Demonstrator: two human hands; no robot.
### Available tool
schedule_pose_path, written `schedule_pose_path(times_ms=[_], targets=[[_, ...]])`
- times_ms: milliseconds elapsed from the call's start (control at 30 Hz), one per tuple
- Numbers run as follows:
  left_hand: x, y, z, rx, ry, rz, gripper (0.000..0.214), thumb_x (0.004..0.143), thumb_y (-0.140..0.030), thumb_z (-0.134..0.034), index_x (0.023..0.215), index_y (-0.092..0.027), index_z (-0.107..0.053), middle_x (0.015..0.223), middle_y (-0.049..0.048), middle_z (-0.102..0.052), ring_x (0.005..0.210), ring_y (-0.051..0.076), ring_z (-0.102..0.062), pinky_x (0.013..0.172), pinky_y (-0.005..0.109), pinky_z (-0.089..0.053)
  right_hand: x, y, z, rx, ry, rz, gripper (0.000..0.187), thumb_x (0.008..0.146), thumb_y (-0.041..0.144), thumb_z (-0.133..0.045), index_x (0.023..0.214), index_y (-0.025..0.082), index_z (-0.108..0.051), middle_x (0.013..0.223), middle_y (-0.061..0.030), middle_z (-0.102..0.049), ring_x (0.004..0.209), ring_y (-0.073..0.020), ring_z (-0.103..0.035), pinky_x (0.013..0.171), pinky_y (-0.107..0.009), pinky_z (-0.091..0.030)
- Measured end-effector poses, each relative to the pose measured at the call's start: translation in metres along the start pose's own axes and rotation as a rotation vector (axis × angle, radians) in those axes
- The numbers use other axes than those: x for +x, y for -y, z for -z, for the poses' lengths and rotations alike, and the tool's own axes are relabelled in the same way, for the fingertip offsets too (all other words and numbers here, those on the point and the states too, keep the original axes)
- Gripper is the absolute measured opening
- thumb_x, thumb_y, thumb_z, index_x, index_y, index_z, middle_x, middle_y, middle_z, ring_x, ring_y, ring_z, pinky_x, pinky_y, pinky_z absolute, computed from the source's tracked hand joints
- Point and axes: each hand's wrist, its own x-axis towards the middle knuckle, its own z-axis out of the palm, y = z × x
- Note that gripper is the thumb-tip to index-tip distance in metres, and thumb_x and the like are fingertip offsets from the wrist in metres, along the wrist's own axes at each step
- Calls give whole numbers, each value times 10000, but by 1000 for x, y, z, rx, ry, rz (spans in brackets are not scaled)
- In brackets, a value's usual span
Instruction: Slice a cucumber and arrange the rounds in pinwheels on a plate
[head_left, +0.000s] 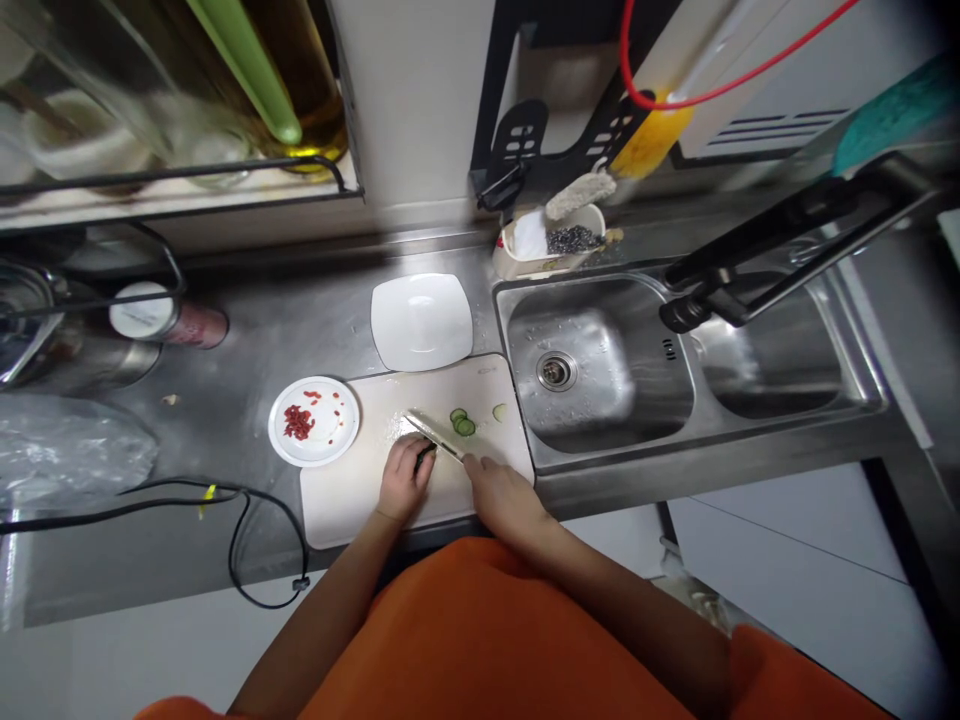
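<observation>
On a pale cutting board (345, 510), my left hand (403, 482) is closed over a dark green piece of cucumber (425, 456), mostly hidden under the fingers. My right hand (510, 502) grips a kitchen knife (435, 438) by its handle. The blade points up and left, right beside the cucumber and my left fingertips. Several thin cucumber slices (463, 424) lie together just beyond the blade, and a paler end piece (499, 412) lies apart to their right. A round white plate (345, 445) with small red pieces (298, 422) overlaps the board's left corner.
A squarish white plate (422, 320) stands behind the board. To the right is a double steel sink (592, 350) with a black faucet (765, 250). A holder of scrubbers (551, 262) sits by the wall. A black cable (247, 492) and plastic bag (71, 450) lie at left.
</observation>
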Motion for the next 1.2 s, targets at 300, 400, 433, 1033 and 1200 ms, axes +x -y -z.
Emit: schedule_pose_path(times_ms=[300,400,433,1033,1200], targets=[[-2,1,-1,35,-13,5,149,871,-231,-517,987,-172,-589,949,88,-634,973,192,-585,884,375,-488,-16,3,5,24,76,-18,349,900,82,-275,1176,167,-470,968,-116,-633,873,-219,-640,670,-280,-462],[-1,0,0,35,-15,2,150,868,-221,-519,990,-171,-590,948,87,-635,968,190,-590,879,371,-490,-16,2,3,28,72,-18,360,891,73,-276,1181,169,-467,976,-115,-632,881,-226,-638,676,-289,-467],[-1,-1,0,34,-13,0,151,866,-216,-521,992,-169,-589,951,89,-636,970,189,-589,880,369,-490,-16,2,3,29,72,-17,361,892,75,-274,1183,167,-467,979,-116,-631,884,-226,-637,678,-289,-468],[1,-4,2,12,-14,15,152,865,-196,-519,1001,-168,-583,961,93,-632,971,190,-585,884,380,-492,-12,3,5,11,48,15,302,897,73,-303,1122,162,-482,942,-111,-644,872,-223,-644,667,-284,-475],[1,-5,2,16,-13,28,150,868,-206,-516,996,-176,-589,950,89,-636,971,193,-591,883,381,-493,-9,5,5,0,38,12,294,901,73,-302,1106,157,-495,929,-117,-645,860,-212,-645,666,-270,-470]])
